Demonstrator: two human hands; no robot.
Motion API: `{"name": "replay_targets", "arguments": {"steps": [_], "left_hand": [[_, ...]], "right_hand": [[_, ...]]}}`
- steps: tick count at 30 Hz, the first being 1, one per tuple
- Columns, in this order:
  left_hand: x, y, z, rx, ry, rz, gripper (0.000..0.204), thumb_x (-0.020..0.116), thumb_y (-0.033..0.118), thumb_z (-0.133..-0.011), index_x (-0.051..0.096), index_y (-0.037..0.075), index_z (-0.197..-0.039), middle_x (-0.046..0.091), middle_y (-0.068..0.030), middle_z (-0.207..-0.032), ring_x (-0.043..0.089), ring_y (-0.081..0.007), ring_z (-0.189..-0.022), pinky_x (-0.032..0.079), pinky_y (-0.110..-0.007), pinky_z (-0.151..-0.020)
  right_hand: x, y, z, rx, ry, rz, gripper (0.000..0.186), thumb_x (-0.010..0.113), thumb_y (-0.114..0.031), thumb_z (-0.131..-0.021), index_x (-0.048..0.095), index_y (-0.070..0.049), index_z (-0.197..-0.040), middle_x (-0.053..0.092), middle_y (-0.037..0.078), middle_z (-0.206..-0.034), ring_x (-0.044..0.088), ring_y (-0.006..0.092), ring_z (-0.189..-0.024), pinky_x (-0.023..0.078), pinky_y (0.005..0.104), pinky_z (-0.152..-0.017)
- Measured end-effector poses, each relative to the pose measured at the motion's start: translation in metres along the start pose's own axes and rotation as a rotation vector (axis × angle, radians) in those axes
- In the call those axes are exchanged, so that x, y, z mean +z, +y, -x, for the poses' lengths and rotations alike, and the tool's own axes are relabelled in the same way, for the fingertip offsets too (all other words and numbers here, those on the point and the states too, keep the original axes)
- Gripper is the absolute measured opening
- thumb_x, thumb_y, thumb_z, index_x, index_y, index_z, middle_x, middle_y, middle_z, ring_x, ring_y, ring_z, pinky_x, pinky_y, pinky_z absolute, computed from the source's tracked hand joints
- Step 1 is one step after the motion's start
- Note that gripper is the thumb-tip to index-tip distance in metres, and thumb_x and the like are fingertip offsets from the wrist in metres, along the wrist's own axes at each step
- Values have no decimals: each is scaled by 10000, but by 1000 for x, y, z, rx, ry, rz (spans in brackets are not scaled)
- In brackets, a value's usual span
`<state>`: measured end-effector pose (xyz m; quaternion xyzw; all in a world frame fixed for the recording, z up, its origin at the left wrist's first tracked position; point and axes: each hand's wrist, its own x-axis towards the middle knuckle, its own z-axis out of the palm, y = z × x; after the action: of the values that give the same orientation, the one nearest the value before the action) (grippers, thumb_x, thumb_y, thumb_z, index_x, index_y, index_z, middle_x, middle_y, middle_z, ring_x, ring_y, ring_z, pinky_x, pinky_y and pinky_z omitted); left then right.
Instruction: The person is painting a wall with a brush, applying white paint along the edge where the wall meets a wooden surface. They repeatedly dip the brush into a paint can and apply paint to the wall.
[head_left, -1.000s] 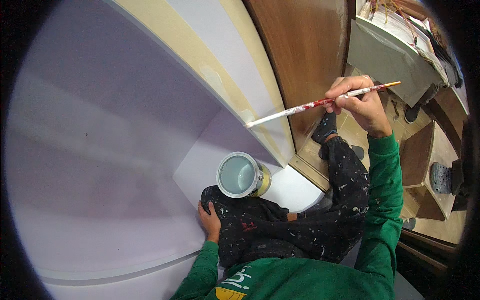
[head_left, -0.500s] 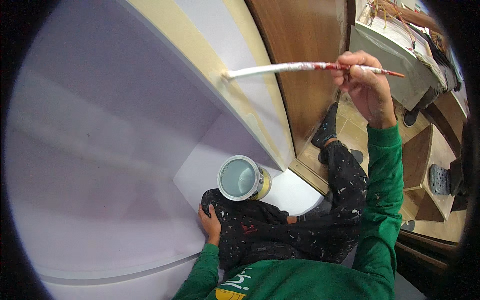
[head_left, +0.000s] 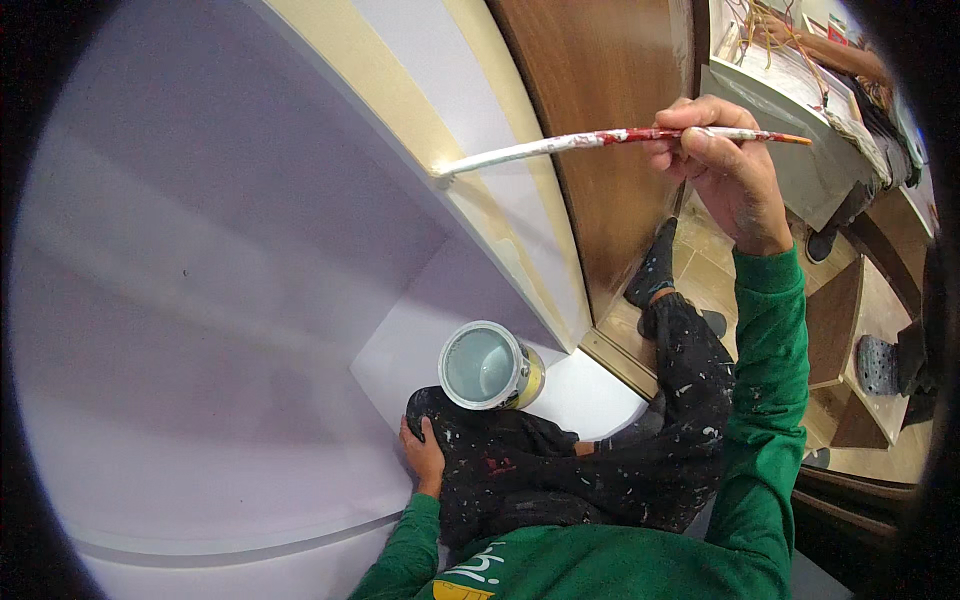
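White-and-red slim paintbrush (head_left: 600,139), pinched firmly between thumb and fingers of right hand (head_left: 720,165). Brush tip meets edge of cream-striped panel (head_left: 445,80), left of hand. Left hand (head_left: 425,460) rests around dark-trousered knee (head_left: 432,404), thumb apart from fingers. Count: one brush, one lidless can (head_left: 527,383), two cream stripes on panel. Can, pale liquid inside, just beyond knee. Right arm raised, bent at elbow, green sleeve (head_left: 770,350) upright; left arm low, reaching forward.
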<state>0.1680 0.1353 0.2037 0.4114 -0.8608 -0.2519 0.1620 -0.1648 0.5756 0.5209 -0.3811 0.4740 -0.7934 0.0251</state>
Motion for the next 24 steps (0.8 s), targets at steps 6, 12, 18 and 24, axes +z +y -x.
{"name": "replay_targets", "arguments": {"steps": [6, 12, 18, 24], "left_hand": [[4, -9, -2, 24, 16, 3, 673, 563, 430, -1026, 433, -62, -1466, 496, -289, -1448, 466, -431, -1352, 359, -464, -1144], [6, -13, -4, 59, 47, 38, 672, 602, 398, -1005, 432, -66, -1460, 511, -294, -1407, 483, -436, -1323, 375, -472, -1129], [2, -6, -2, 40, 27, 23, 673, 604, 395, -1007, 431, -78, -1453, 507, -297, -1408, 480, -439, -1326, 381, -472, -1124], [5, -7, -3, 49, 30, 60, 673, 606, 392, -1007, 431, -81, -1452, 495, -296, -1426, 473, -437, -1336, 376, -470, -1129]], "right_hand": [[-14, -4, 2, -27, -117, 65, 277, 681, -179, -951, 701, 30, -1132, 742, 148, -1026, 708, 174, -905, 553, 288, -772], [4, -15, -9, -38, -26, 48, 303, 672, -179, -959, 685, 46, -1161, 739, 156, -1037, 712, 183, -917, 562, 300, -804], [10, -20, -12, -88, 4, 49, 318, 673, -177, -956, 676, 57, -1172, 738, 165, -1034, 713, 183, -898, 561, 296, -786], [-7, -8, 1, -42, -58, 126, 284, 686, -169, -928, 703, 42, -1117, 737, 147, -1002, 706, 169, -853, 535, 273, -723]]}}
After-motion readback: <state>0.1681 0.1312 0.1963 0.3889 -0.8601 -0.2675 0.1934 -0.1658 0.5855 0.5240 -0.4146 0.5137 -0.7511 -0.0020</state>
